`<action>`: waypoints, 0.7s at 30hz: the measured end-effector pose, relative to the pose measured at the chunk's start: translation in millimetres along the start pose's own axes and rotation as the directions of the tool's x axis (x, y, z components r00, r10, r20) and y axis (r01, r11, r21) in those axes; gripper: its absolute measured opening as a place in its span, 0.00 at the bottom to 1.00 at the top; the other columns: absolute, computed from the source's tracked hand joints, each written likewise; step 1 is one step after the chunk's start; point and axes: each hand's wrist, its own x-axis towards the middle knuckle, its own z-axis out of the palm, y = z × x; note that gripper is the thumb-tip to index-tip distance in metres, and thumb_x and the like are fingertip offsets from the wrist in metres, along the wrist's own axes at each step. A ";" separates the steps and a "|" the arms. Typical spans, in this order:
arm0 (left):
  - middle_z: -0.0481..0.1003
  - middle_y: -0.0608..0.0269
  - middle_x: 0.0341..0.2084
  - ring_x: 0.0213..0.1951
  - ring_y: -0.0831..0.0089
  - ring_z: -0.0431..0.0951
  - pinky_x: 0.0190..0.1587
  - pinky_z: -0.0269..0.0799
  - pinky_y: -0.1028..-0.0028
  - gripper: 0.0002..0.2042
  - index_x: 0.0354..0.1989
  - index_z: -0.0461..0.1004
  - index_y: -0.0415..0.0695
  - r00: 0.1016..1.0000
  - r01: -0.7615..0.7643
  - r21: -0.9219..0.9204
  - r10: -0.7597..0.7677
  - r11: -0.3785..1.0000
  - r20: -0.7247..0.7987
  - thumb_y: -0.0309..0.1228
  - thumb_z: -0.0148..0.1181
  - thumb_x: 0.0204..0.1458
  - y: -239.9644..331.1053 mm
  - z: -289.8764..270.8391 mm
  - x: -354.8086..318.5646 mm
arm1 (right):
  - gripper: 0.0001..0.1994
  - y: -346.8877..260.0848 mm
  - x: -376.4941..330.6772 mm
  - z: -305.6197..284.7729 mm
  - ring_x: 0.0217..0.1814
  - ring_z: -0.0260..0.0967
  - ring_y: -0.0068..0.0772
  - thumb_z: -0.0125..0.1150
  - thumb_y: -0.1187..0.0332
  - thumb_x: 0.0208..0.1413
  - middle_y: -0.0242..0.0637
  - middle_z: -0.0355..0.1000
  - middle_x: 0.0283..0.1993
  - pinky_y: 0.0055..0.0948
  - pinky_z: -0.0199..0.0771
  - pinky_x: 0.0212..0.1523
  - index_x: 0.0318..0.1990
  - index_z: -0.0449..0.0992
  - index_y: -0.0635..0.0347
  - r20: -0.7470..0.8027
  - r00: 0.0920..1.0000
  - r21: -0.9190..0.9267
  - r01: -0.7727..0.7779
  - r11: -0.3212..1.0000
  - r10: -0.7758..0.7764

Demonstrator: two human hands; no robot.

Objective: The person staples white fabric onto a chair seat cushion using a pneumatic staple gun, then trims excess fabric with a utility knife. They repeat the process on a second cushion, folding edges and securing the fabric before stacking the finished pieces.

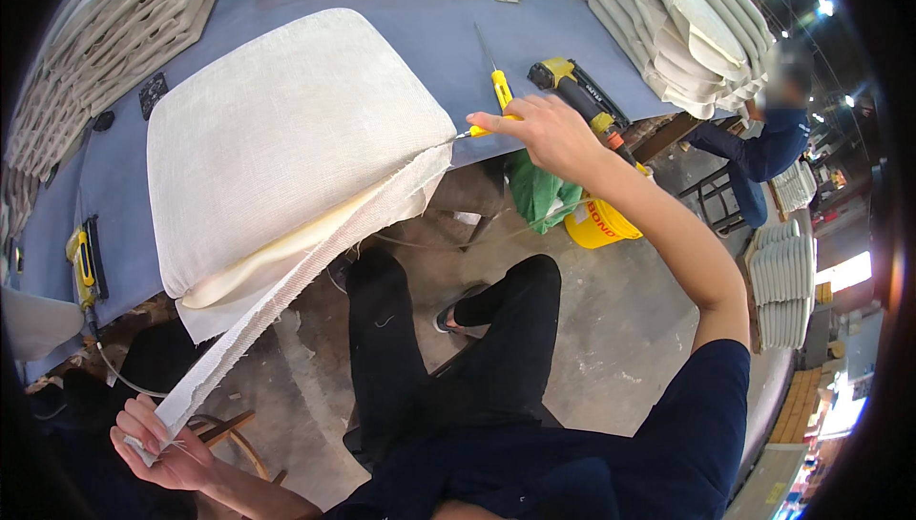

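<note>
A cream fabric-covered seat cushion [296,138] lies on the blue-grey table, its near edge partly undone with pale padding showing. A long frayed strip of fabric [286,293] runs along that edge from the right corner down to the lower left. My left hand [167,453] is closed on the strip's loose end and pulls it out from the cushion. Held in my right hand [549,134] is a yellow-handled screwdriver [480,130], its shaft against the cushion's right corner. A second yellow-handled screwdriver [501,88] lies just beyond that hand.
A yellow and black staple gun [582,91] lies at right, another [87,267] at the left edge. Stacked cushions [658,19] line the far side. Below are a green bag [542,194] and yellow bucket [601,224]. A person [773,138] sits at far right.
</note>
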 end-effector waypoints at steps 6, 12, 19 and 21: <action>0.57 0.70 0.25 0.28 0.77 0.57 0.42 0.60 0.71 0.17 0.27 0.56 0.51 0.990 0.003 -0.049 -0.010 0.999 -0.144 0.33 0.45 0.74 19.1 -7.6 8.5 | 0.33 -34.7 -24.2 27.7 0.43 0.78 0.50 0.58 0.78 0.62 0.40 0.77 0.44 0.45 0.78 0.45 0.75 0.69 0.37 0.044 0.966 0.356 -0.253 0.900 0.254; 0.58 0.67 0.28 0.30 0.74 0.59 0.45 0.63 0.72 0.17 0.29 0.59 0.48 0.568 0.023 0.432 0.344 0.901 -0.747 0.36 0.46 0.75 78.1 31.9 3.9 | 0.33 -55.4 -22.1 56.5 0.41 0.75 0.53 0.57 0.77 0.64 0.44 0.74 0.43 0.43 0.77 0.44 0.77 0.65 0.47 -0.416 0.811 0.646 -0.054 0.762 0.411; 0.64 0.70 0.29 0.32 0.78 0.62 0.40 0.59 0.75 0.16 0.33 0.69 0.46 0.872 0.371 0.567 -0.065 0.736 -0.485 0.40 0.46 0.73 9.7 -13.9 -60.5 | 0.36 11.6 -19.5 47.4 0.50 0.74 0.62 0.52 0.77 0.60 0.54 0.71 0.55 0.49 0.78 0.52 0.79 0.59 0.53 -0.230 0.795 0.568 -0.359 0.740 0.561; 0.65 0.69 0.26 0.30 0.77 0.64 0.36 0.61 0.74 0.17 0.30 0.70 0.46 0.909 0.411 0.596 -0.260 0.690 -0.326 0.42 0.49 0.70 -21.0 47.6 -72.4 | 0.36 59.1 3.2 42.9 0.52 0.74 0.63 0.53 0.76 0.60 0.55 0.71 0.57 0.50 0.78 0.55 0.78 0.60 0.54 -0.242 0.773 0.485 -0.428 0.763 0.587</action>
